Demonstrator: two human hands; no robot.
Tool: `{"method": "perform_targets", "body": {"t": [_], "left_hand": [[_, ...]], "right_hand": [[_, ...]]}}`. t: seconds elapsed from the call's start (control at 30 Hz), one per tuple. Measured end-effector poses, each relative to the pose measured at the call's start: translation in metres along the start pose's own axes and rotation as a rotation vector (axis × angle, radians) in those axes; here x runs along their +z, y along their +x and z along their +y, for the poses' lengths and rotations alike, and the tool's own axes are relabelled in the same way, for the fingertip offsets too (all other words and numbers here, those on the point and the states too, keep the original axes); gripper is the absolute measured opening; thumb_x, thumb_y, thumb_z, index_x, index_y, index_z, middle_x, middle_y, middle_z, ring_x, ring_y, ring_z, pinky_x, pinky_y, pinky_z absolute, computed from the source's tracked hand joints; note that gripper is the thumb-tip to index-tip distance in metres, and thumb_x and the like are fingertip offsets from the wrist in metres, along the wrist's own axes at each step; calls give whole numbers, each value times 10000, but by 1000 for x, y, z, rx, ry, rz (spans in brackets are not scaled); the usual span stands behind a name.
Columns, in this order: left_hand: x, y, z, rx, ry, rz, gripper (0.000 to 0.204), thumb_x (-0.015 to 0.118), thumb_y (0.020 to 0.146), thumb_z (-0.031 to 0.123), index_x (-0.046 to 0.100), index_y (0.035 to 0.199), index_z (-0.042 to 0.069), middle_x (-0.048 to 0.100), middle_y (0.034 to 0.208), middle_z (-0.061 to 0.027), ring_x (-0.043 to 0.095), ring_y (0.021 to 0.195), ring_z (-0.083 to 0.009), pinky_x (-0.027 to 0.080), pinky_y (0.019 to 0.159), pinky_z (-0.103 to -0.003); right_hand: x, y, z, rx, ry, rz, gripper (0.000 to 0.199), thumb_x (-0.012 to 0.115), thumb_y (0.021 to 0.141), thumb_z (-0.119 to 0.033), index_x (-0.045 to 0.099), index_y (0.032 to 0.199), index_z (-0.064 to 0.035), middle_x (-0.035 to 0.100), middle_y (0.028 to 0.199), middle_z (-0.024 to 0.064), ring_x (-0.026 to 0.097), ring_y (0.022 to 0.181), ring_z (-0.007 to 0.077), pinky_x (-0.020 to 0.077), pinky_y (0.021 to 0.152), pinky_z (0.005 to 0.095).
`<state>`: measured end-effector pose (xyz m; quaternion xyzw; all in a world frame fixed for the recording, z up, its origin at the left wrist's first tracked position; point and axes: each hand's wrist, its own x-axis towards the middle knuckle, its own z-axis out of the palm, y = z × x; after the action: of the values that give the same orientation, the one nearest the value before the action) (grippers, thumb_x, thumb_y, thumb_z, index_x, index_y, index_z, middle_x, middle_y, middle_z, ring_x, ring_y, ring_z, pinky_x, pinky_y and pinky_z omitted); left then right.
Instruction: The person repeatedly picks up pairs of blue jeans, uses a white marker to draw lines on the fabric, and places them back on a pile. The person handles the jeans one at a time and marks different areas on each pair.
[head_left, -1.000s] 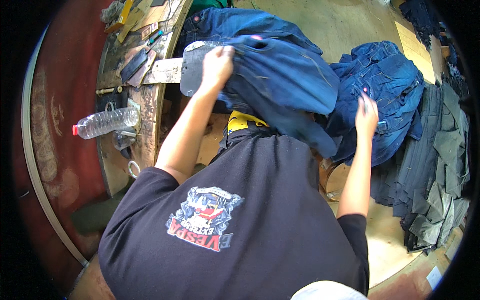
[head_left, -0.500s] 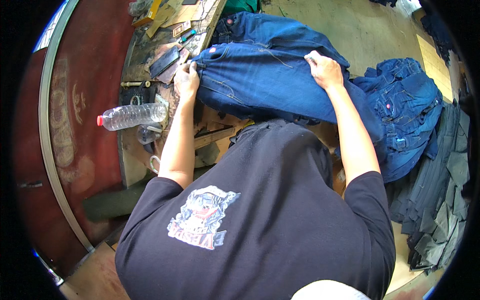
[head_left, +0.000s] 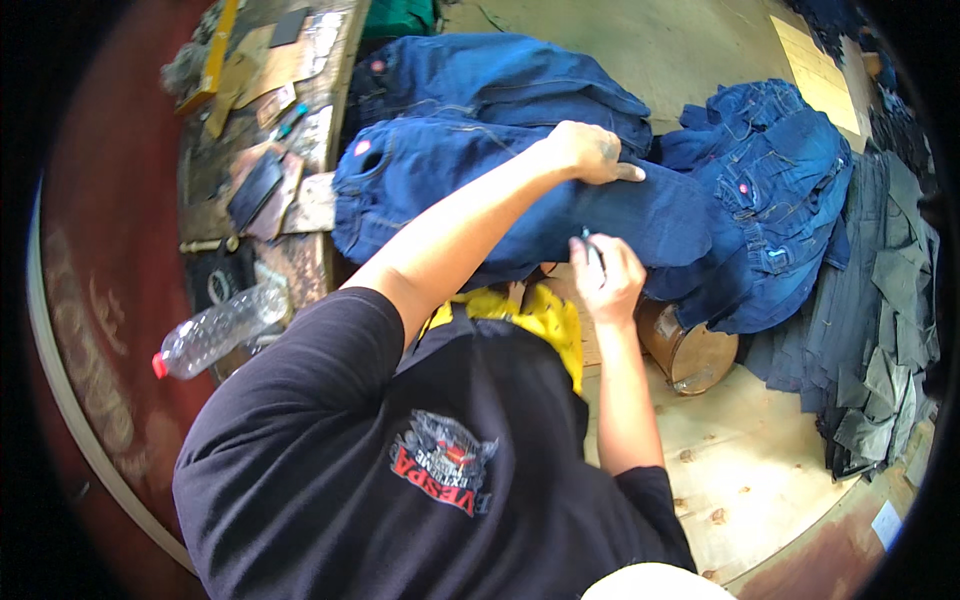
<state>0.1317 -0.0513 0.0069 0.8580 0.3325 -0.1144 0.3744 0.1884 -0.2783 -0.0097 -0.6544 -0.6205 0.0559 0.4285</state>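
A pair of dark blue jeans (head_left: 430, 165) lies stretched out in front of me, waist end at the left and leg toward the right. My left hand (head_left: 590, 155) reaches across it, fingers closed on the far side of the leg with the thumb pointing right. Nearer to me, my right hand (head_left: 608, 280) is closed round a small dark tool with a teal tip (head_left: 590, 248), at the near edge of the leg. Most of that tool is hidden by the fingers, so its kind does not show.
More blue jeans (head_left: 500, 80) lie behind, and a heap of jeans (head_left: 770, 190) is at the right, beside grey cloth pieces (head_left: 850, 290). A worn workbench (head_left: 215, 210) at the left bears a phone (head_left: 258, 188); a plastic bottle (head_left: 220, 330) lies near it. Below the heap sits a round wooden block (head_left: 700, 355).
My left hand has left the waist end and crossed right onto the leg. My right hand has come down to the near edge. The jeans lie flatter, and my view has shifted.
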Motion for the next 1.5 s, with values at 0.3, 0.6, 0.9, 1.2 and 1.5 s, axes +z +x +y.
{"method": "perform_targets", "body": {"t": [0.3,0.6,0.9,1.2,1.5], "left_hand": [[13,22,-48,257,-206,-12,584,824,946,506,801,1286,32,811,1117,-236,789,1064,-343,596,948,-438],[23,28,-41,203,-31,392,346,809,972,417,873,1093,100,817,909,-171,798,881,-349,620,869,-448],[29,32,-44,125,4,358,307,803,969,340,874,1186,135,843,1069,-156,816,1033,-334,624,989,-449],[19,29,-41,178,-79,334,246,800,939,303,836,936,59,784,916,-223,767,887,-430,602,821,-496],[27,33,-42,143,-68,380,262,850,949,321,884,1046,80,825,896,-172,803,815,-316,635,832,-419]], "right_hand": [[3,-5,24,-111,32,-120,254,811,820,61,697,1041,11,716,851,160,698,674,334,594,631,413],[27,68,70,-23,-54,33,195,776,780,81,726,942,-15,633,744,99,628,578,274,533,548,368],[31,72,62,88,-34,-66,115,780,848,55,676,881,19,587,715,148,595,572,296,502,566,363],[23,8,46,-29,-46,47,179,745,763,129,727,931,68,630,743,117,620,560,246,523,523,341],[31,63,76,-40,-4,92,184,789,788,96,737,942,10,632,724,115,628,568,249,522,539,333]]}}
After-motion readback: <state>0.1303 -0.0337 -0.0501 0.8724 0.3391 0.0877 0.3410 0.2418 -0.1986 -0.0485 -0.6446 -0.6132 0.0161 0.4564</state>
